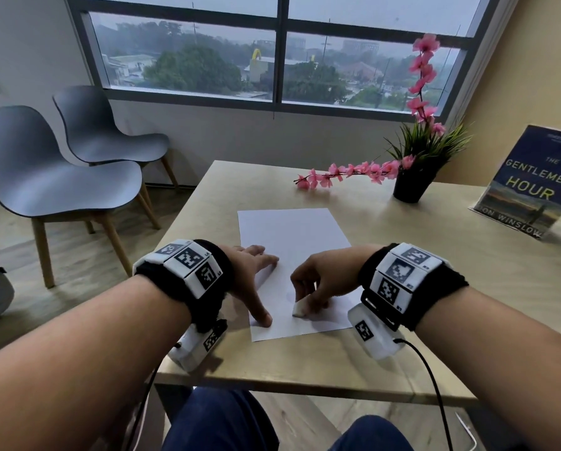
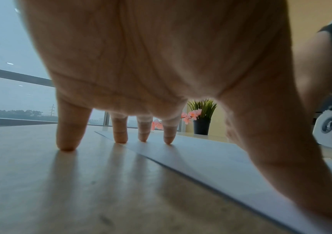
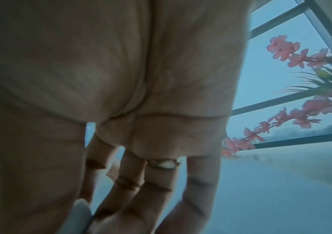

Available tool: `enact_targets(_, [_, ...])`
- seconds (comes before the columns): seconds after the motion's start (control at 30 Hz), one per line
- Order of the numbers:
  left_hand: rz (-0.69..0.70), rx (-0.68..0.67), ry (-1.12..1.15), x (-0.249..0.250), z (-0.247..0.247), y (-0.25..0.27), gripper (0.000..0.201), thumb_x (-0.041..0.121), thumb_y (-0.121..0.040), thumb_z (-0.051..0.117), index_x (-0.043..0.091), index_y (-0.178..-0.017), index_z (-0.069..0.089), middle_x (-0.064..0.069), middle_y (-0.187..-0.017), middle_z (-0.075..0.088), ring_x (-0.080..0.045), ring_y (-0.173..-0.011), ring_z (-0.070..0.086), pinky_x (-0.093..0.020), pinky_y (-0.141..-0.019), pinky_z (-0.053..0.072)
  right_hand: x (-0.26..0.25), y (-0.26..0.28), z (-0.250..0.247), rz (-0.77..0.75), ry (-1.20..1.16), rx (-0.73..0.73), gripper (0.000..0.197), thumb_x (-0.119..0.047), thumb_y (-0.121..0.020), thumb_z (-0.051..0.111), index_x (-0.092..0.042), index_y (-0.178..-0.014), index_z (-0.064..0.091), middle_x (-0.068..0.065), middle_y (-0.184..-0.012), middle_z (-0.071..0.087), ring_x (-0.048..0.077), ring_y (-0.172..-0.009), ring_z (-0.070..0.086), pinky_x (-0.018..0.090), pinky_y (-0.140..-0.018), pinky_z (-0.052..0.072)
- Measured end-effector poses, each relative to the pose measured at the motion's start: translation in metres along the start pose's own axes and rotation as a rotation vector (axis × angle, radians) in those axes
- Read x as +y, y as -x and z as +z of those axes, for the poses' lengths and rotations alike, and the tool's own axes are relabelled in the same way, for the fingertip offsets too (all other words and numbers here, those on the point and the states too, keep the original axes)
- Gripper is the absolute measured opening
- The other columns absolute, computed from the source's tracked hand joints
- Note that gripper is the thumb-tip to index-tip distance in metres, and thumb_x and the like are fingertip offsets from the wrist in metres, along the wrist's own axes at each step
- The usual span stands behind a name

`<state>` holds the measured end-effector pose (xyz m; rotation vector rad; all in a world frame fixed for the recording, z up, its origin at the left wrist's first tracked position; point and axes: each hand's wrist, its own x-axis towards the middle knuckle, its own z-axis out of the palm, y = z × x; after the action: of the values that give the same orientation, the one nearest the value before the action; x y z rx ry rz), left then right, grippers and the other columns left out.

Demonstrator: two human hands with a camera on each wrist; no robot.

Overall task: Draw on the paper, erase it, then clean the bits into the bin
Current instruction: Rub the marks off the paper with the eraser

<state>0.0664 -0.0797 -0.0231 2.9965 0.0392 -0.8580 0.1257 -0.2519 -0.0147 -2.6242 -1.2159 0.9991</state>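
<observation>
We see a white paper lying flat on the wooden counter, its short edge towards the person. The left hand rests spread on the paper's left edge: from the left wrist view, the fingers are straight, with their tips pressed down. The little fingertip sits on bare counter, the ring fingertip at the paper's edge, the other two on the sheet, and the thumb reaches down onto the sheet nearer the person. This hand holds nothing.

The right hand is curled over the near half of the paper, pinching a small white eraser between thumb and fingers, its lower end touching the sheet. In the right wrist view the eraser shows as a pale blur beside the thumb, and a ring sits on one finger. We make out a faint grey mark on the paper just by the eraser, but cannot tell its shape.

At the far right of the counter stands a black pot of green leaves with pink flower sprays, one of them trailing towards the paper. A book stands propped at the right. Two grey chairs stand to the left under the window.
</observation>
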Motion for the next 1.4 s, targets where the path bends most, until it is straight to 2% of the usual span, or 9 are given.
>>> enact_targets(0.1, [0.010,0.014,0.029,-0.003,0.002,-0.001,0.124,0.068,-0.055,0.077,0.039,-0.150,0.001,0.011,-0.159,-0.014,-0.018,-0.148,0.002,-0.046,-0.118,0.019,0.005,0.005,-0.001,0.027,-0.018,0.001,0.020,-0.045,-0.078,0.075,-0.027,-0.082,0.066,-0.004,-0.092,0.074,0.005,-0.071,0.062,0.024,-0.078,0.047])
enact_targets(0.23, [-0.001,0.015,0.000,-0.003,0.004,0.000,0.122,0.067,-0.060,0.074,0.036,-0.151,0.000,0.009,-0.160,-0.009,-0.019,-0.148,-0.005,-0.045,-0.120,0.009,0.001,0.002,-0.002,0.034,0.021,0.052,0.022,-0.045,-0.078,0.075,-0.025,-0.082,0.067,-0.005,-0.082,0.072,0.007,-0.071,0.061,0.027,-0.076,0.047])
enact_targets(0.33, [-0.009,0.001,0.001,-0.003,0.004,0.000,0.122,0.068,-0.059,0.074,0.037,-0.150,-0.002,0.009,-0.160,-0.010,-0.019,-0.148,-0.005,-0.044,-0.120,0.008,-0.006,-0.001,-0.001,0.003,0.043,0.123,0.023,-0.041,-0.081,0.074,-0.020,-0.084,0.065,0.000,-0.085,0.071,0.010,-0.071,0.060,0.028,-0.073,0.048])
enact_targets(0.47, [-0.018,-0.015,0.001,-0.004,0.003,-0.002,0.124,0.070,-0.058,0.074,0.039,-0.150,-0.003,0.009,-0.160,-0.012,-0.020,-0.148,-0.005,-0.046,-0.120,0.007,-0.011,0.002,-0.003,0.009,0.096,0.014,0.028,-0.044,-0.079,0.075,-0.019,-0.091,0.069,0.000,-0.084,0.071,0.004,-0.065,0.056,0.022,-0.065,0.043])
enact_targets(0.67, [-0.018,-0.001,0.000,-0.005,0.005,-0.006,0.125,0.071,-0.056,0.073,0.038,-0.150,-0.002,0.010,-0.160,-0.010,-0.018,-0.148,-0.004,-0.046,-0.120,0.009,-0.009,-0.008,-0.006,0.026,0.063,0.109,0.025,-0.044,-0.081,0.073,-0.020,-0.087,0.066,-0.007,-0.073,0.066,0.007,-0.066,0.059,0.025,-0.070,0.048])
enact_targets(0.83, [-0.019,-0.009,0.007,-0.006,0.005,-0.007,0.126,0.072,-0.055,0.074,0.040,-0.149,-0.003,0.011,-0.159,-0.011,-0.018,-0.148,-0.005,-0.048,-0.119,0.009,-0.007,0.002,0.000,0.011,0.047,-0.003,0.027,-0.045,-0.079,0.075,-0.020,-0.088,0.069,-0.004,-0.081,0.071,0.005,-0.069,0.061,0.022,-0.071,0.048])
enact_targets(1.03, [-0.017,-0.005,-0.010,-0.004,0.004,-0.005,0.124,0.071,-0.057,0.073,0.038,-0.150,-0.003,0.010,-0.160,-0.010,-0.019,-0.148,-0.004,-0.048,-0.119,0.010,-0.007,-0.011,-0.008,0.044,0.021,0.093,0.026,-0.043,-0.082,0.074,-0.019,-0.087,0.065,-0.005,-0.077,0.068,0.008,-0.068,0.062,0.024,-0.070,0.049])
enact_targets(1.17, [-0.020,-0.015,-0.009,-0.004,0.004,-0.006,0.126,0.071,-0.056,0.073,0.039,-0.150,-0.004,0.011,-0.159,-0.012,-0.017,-0.148,-0.004,-0.046,-0.120,0.009,-0.012,-0.004,-0.001,0.008,0.037,0.011,0.024,-0.041,-0.083,0.073,-0.018,-0.087,0.066,-0.004,-0.080,0.069,0.008,-0.069,0.062,0.022,-0.068,0.048])
enact_targets(1.4, [-0.011,-0.007,-0.012,-0.003,0.003,-0.002,0.128,0.067,-0.063,0.073,0.022,-0.152,-0.007,0.007,-0.160,-0.012,-0.012,-0.147,-0.004,-0.034,-0.120,0.003,-0.016,-0.015,-0.011,0.051,0.073,0.106,0.025,-0.040,-0.082,0.074,-0.017,-0.088,0.065,-0.003,-0.079,0.068,0.010,-0.068,0.062,0.023,-0.064,0.047])
